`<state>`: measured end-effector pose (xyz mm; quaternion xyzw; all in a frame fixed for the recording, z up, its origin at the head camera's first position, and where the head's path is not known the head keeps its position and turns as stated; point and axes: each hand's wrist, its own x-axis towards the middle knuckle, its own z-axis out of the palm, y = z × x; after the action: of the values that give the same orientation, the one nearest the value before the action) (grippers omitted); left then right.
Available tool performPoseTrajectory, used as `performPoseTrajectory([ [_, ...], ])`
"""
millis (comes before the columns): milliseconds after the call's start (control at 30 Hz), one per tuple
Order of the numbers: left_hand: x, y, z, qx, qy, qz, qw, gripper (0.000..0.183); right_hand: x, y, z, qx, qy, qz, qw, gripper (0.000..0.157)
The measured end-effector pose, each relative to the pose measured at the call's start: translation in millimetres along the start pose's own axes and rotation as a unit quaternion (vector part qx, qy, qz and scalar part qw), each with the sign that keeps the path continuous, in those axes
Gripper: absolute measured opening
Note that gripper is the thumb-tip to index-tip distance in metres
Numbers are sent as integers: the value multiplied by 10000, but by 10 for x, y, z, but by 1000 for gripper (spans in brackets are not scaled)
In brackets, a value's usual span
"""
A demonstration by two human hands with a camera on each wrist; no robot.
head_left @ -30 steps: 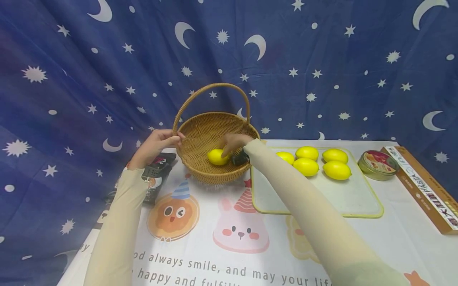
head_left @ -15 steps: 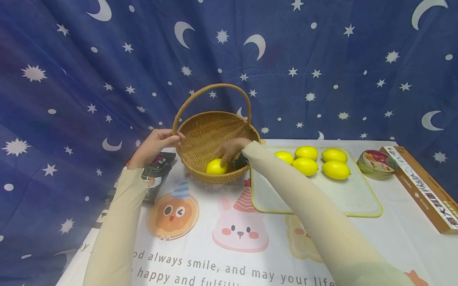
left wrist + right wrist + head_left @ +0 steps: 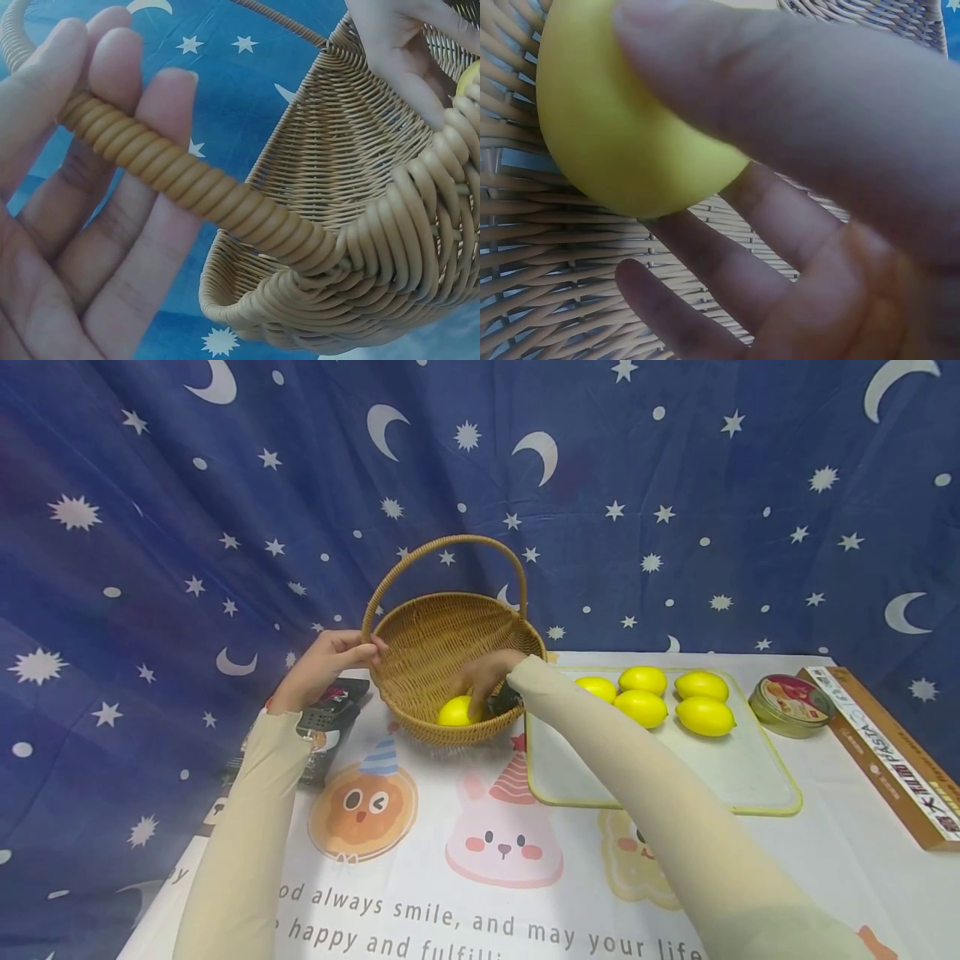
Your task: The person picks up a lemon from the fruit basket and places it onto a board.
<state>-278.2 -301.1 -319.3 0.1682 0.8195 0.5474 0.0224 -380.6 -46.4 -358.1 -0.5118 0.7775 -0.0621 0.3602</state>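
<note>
A wicker basket (image 3: 420,639) with a tall arched handle tilts toward me at the middle of the head view. My left hand (image 3: 322,664) holds the handle's left base; up close in the left wrist view, thumb and fingers lie around the wrapped handle (image 3: 187,176). Inside the basket, my right hand (image 3: 489,673) grips a lemon (image 3: 455,713) low by the front wall. The right wrist view has the thumb on the near side of this lemon (image 3: 615,127) and some fingers behind it. The lemon's far side is hidden.
Right of the basket, several lemons (image 3: 705,716) lie on a pale board (image 3: 720,777) with a yellow edge. Beyond it are a round tin (image 3: 791,706) and a long pasta box (image 3: 885,756). A black package (image 3: 330,735) lies behind the left forearm. A starry curtain (image 3: 600,485) hangs behind.
My right hand has lowered the lemon toward the basket's front wall, then shifted it slightly right. The left hand and basket have hardly moved.
</note>
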Motion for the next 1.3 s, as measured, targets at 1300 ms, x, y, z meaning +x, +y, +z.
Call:
performPoseTrajectory([
  [1300,-4,17,15,-265,-27,70,9996,14,10,21,21,358,1506,321,9874,56],
])
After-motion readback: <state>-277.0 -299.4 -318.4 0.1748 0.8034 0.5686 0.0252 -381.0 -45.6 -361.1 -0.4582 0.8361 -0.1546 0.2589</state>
